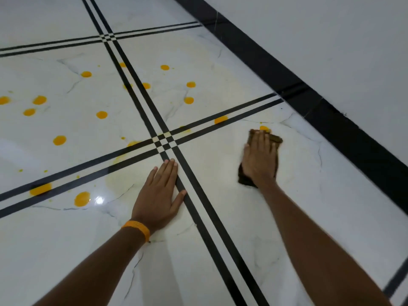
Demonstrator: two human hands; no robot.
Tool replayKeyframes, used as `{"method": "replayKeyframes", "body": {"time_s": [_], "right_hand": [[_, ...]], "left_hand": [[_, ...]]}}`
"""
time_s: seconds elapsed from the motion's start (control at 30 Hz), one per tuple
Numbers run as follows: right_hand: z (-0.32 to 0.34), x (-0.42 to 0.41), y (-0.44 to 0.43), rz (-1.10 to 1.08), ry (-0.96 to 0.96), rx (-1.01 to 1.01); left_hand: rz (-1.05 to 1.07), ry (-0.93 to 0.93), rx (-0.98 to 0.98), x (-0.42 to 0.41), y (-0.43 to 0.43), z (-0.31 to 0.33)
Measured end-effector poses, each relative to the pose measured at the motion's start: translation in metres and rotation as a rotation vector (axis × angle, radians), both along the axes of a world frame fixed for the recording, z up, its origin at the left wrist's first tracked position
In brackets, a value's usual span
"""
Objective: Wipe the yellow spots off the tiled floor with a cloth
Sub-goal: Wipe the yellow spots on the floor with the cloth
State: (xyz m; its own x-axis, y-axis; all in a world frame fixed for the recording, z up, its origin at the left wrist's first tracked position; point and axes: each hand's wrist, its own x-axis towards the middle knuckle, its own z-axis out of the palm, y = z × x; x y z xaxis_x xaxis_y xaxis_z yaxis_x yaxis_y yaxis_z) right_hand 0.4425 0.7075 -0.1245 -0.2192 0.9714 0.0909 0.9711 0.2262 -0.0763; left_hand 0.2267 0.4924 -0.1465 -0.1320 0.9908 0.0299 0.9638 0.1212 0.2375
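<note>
My right hand lies flat on a dark brown cloth, pressing it to the white marble tile floor. A yellow spot peeks out just beyond the cloth's far edge. Another spot sits on the black double line to its left. My left hand rests palm down on the floor with fingers spread, beside the black line crossing; an orange band is on its wrist. Several more yellow spots dot the tiles to the left and farther away. Faint yellowish smears show near my left hand.
Black double lines cross the floor between tiles. A wide black skirting band runs diagonally at the right, with a pale wall beyond it. A light glare shines on the tile at the left.
</note>
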Motion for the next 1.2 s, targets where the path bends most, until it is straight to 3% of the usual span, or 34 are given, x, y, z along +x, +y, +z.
{"method": "replayKeyframes", "body": {"time_s": [0.1, 0.17, 0.27, 0.4, 0.47, 0.53, 0.6, 0.7, 0.8, 0.87, 0.93, 1.07, 1.13, 1.2], "right_hand": [[-0.004, -0.013, -0.051, 0.351, -0.022, -0.033], [-0.003, 0.011, -0.067, 0.447, 0.017, -0.102], [-0.002, 0.037, -0.023, 0.237, 0.001, -0.066], [0.004, -0.011, 0.052, -0.120, 0.086, -0.072], [0.006, -0.035, 0.053, -0.040, 0.055, -0.095], [0.002, -0.025, 0.031, 0.255, -0.032, -0.103], [-0.005, 0.020, 0.017, 0.443, -0.003, -0.115], [-0.002, 0.065, 0.044, 0.214, -0.015, -0.095], [0.002, 0.023, 0.078, -0.034, -0.004, -0.092], [0.002, -0.015, 0.072, 0.005, -0.013, -0.049], [-0.001, -0.036, 0.029, 0.212, -0.063, -0.001], [0.003, 0.021, -0.058, 0.608, -0.037, -0.148], [0.009, 0.050, -0.024, 0.587, -0.014, -0.082], [0.010, 0.056, 0.020, 0.325, -0.020, -0.068]], "left_hand": [[0.004, -0.015, -0.010, 0.000, 0.002, 0.005], [0.000, -0.022, -0.017, 0.000, 0.002, 0.004], [0.007, -0.029, -0.032, 0.001, 0.001, 0.002], [0.002, -0.024, -0.032, -0.001, 0.003, -0.001], [-0.003, -0.019, -0.037, -0.002, 0.002, -0.001], [0.001, -0.029, -0.042, -0.001, 0.003, 0.000], [0.005, -0.028, -0.030, -0.001, 0.004, -0.001], [0.006, -0.018, -0.033, 0.000, 0.003, -0.001], [0.015, -0.020, -0.042, 0.000, 0.003, -0.001], [0.007, -0.019, -0.033, -0.001, 0.003, -0.001], [0.001, -0.025, -0.030, -0.002, 0.003, 0.000], [0.003, -0.021, -0.027, -0.002, 0.004, 0.003], [-0.004, -0.009, -0.025, -0.001, 0.005, 0.005], [-0.002, 0.009, -0.017, 0.000, 0.004, 0.004]]}}
